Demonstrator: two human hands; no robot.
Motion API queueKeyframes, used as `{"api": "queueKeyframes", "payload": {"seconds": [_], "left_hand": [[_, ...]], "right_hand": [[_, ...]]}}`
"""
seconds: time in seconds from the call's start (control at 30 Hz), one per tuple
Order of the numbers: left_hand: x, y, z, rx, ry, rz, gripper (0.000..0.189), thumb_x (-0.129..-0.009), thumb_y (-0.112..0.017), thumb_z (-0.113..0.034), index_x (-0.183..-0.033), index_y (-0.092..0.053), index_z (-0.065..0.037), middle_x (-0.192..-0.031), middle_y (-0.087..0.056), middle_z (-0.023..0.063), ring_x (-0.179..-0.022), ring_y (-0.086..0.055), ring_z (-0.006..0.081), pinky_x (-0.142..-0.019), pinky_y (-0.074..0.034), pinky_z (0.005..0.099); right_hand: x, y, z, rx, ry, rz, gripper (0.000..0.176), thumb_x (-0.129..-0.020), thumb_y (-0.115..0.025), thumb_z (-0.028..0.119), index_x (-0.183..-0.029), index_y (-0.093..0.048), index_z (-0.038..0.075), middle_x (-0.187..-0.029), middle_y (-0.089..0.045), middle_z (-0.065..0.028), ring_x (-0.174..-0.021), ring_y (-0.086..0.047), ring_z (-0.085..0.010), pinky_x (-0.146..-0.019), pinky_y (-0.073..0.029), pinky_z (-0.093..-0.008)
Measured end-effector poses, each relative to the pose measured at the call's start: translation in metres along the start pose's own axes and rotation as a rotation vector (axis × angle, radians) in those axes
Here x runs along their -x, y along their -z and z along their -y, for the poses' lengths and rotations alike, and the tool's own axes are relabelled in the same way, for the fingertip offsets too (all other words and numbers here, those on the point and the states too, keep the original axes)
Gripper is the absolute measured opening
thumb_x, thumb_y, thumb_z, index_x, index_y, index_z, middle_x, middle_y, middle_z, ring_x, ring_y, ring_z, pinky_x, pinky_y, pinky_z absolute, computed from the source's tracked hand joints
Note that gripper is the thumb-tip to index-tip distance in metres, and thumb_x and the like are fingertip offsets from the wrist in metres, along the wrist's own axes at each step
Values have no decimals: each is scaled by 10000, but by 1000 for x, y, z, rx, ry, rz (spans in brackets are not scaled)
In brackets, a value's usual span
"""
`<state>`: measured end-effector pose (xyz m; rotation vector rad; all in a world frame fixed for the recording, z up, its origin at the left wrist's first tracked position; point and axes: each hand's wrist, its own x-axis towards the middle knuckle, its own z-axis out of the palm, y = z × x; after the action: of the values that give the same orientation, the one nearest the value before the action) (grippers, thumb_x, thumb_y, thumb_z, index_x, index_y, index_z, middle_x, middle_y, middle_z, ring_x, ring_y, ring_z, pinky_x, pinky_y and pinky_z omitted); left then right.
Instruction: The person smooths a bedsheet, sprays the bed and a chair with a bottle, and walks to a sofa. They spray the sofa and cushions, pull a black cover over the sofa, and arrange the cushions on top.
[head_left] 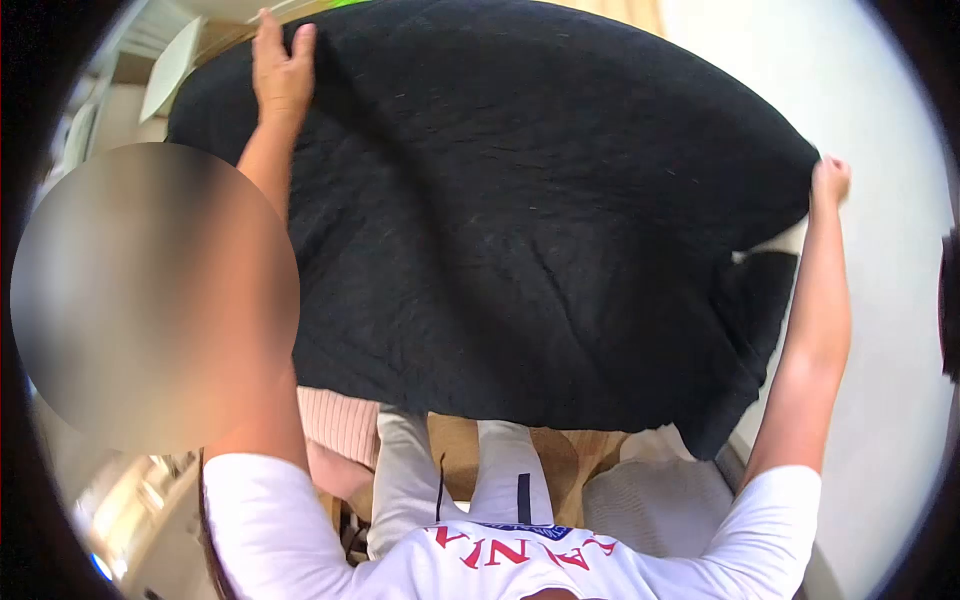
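Note:
A large black cloth (480,200) is spread wide in front of me, with a few soft folds and small light specks on it. At its right corner, my right hand (832,182) is closed on the cloth's edge. My left hand (284,75) is raised near the upper left edge, fingers stretched up and thumb apart, lying against the cloth. Below the right corner, a flap of the cloth hangs loose.
A pale wall (890,300) runs along my right side. Below the cloth are a pink ribbed item (340,425), a grey textured cushion-like thing (655,510) and a wooden floor (600,455). A blurred disc covers part of the left side.

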<state>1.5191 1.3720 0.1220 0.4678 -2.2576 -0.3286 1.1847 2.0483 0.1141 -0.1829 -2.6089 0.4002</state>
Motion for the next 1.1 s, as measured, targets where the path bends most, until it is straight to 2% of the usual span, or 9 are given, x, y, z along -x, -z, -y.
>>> {"api": "queueKeyframes", "payload": {"seconds": [0.07, 0.17, 0.37, 0.57, 0.77, 0.9, 0.97, 1.0, 1.1], "left_hand": [[31, 20, 2, 26, 16, 11, 644, -887, -521, -297, -1357, -267, 63, -1344, -366, 260, -1256, -352, 367, -1049, -265, 397], [122, 55, 23, -124, 167, 188, 603, -905, -485, -276, -1364, -262, 45, -1364, -327, 260, -1252, -341, 390, -1025, -286, 420], [256, 105, 125, -777, 556, 581, 637, -901, -434, -417, -1418, -216, -115, -1444, -217, 182, -1308, -241, 388, -1011, -256, 565], [226, 82, 207, -777, 464, 758, 806, -804, -420, -668, -1441, -141, -260, -1494, -98, 140, -1334, -153, 430, -1014, -213, 595], [233, -3, 236, -596, 364, 754, 1029, -733, -408, -757, -1446, -65, -99, -1487, -14, 216, -1362, -50, 415, -1058, -127, 573], [251, -2, 262, -503, 269, 682, 1048, -733, -390, -768, -1441, -67, -66, -1481, 37, 233, -1369, -23, 398, -1083, -95, 531], [246, 33, 250, -191, 283, 668, 890, -817, -475, -605, -1426, -153, -42, -1484, -70, 210, -1364, -116, 378, -1086, -98, 524], [251, 51, 227, -80, 295, 649, 760, -863, -486, -491, -1410, -220, -36, -1468, -172, 198, -1358, -173, 349, -1087, -108, 520], [291, 156, 190, 260, 448, 465, 570, -856, -570, -168, -1346, -341, 13, -1249, -466, 220, -1135, -459, 373, -958, -357, 397]], "right_hand": [[88, 45, 68, -178, 363, -112, 206, -840, -545, 191, -867, -579, -10, -804, -575, -126, -772, -538, -275, -737, -433, -377], [247, 80, 146, -412, 669, 275, 138, -791, -573, 140, -852, -561, 16, -885, -559, -146, -891, -515, -304, -841, -375, -413], [453, 25, 204, -305, 821, 862, 511, -793, -613, 346, -1255, -483, 171, -1327, -355, -183, -1218, -341, -369, -971, -272, -559], [466, -71, 263, -37, 485, 847, 501, -822, -557, 482, -1259, -453, 258, -1285, -391, -145, -1215, -338, -345, -957, -277, -620], [460, -110, 196, 218, 453, 712, 478, -838, -533, 509, -1192, -455, 197, -1243, -412, -132, -1203, -351, -343, -945, -322, -548], [459, -110, 238, 414, 255, 960, 560, -846, -500, 529, -1260, -365, 176, -1266, -378, -142, -1211, -348, -351, -934, -320, -587], [453, -109, 276, 715, 186, 1128, 569, -846, -530, 455, -1287, -363, 137, -1340, -383, -125, -1235, -392, -346, -920, -353, -584], [444, -97, 304, 819, 381, 1289, 508, -839, -557, 415, -1230, -477, 101, -1271, -482, -153, -1169, -477, -335, -926, -389, -514], [490, -26, 475, -114, 928, 1125, 282, -815, -597, 241, -997, -626, 27, -1037, -608, -151, -1013, -567, -318, -855, -452, -407]]}}
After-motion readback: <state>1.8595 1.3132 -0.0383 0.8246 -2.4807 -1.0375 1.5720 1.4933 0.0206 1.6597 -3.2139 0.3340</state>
